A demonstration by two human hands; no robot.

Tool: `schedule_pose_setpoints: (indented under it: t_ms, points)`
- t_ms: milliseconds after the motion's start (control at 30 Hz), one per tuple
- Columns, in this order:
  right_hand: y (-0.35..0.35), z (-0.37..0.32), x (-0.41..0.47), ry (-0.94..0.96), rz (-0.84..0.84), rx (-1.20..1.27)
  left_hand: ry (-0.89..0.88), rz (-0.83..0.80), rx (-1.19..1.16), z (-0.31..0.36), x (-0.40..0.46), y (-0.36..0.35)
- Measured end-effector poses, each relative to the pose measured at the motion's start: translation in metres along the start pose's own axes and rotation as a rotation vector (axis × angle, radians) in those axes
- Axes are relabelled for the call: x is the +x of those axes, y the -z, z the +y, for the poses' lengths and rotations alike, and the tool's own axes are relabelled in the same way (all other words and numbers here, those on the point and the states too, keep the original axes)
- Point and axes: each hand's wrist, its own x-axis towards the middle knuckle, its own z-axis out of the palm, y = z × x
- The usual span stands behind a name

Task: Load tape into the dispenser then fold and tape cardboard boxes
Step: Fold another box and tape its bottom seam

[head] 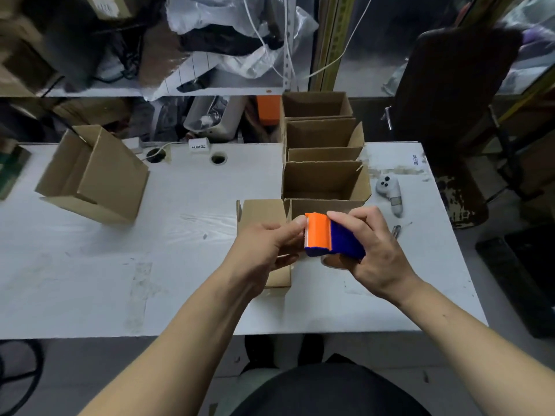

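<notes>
Above the near-centre of the white table [90, 280], both hands are on the tape dispenser [332, 235], orange front, blue body. Right hand [375, 253] wraps the blue body from the right, fingers curled over the top and under it, firm grasp. Left hand [267, 250] pinches the dispenser's orange left end, thumb tip on the upper corner, other fingers curled beneath. A brownish tape roll [335, 261] shows just under the dispenser, mostly hidden by the right hand; can't tell how it's seated.

Directly below and left of the dispenser, a small cardboard box [261, 214] sits on the table, partly covered by the left hand. Behind the dispenser, a row of open boxes [324, 175] runs away toward the table's back edge, flaps up. Far left of the dispenser, another open box [96, 175] is tipped on its side. Right of the dispenser, near the boxes, a white controller [390, 190] lies on the table, a small metal item [396, 231] just below it. Dark chair [450, 100] stands far right behind the table.
</notes>
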Motion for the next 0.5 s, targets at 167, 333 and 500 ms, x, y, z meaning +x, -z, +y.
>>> schedule_pose_setpoints:
  t_ms: [167, 333, 500]
  points:
    - [0.0, 0.001, 0.006, 0.088, 0.06, -0.105, 0.036, 0.036, -0.125, 0.0, 0.002, 0.001]
    - [-0.001, 0.003, 0.011, 0.189, 0.02, -0.267, -0.184, 0.269, 0.171, -0.009, 0.009, 0.001]
    - [0.003, 0.007, 0.015, 0.28, 0.018, -0.342, -0.257, 0.326, 0.326, -0.012, 0.008, 0.004]
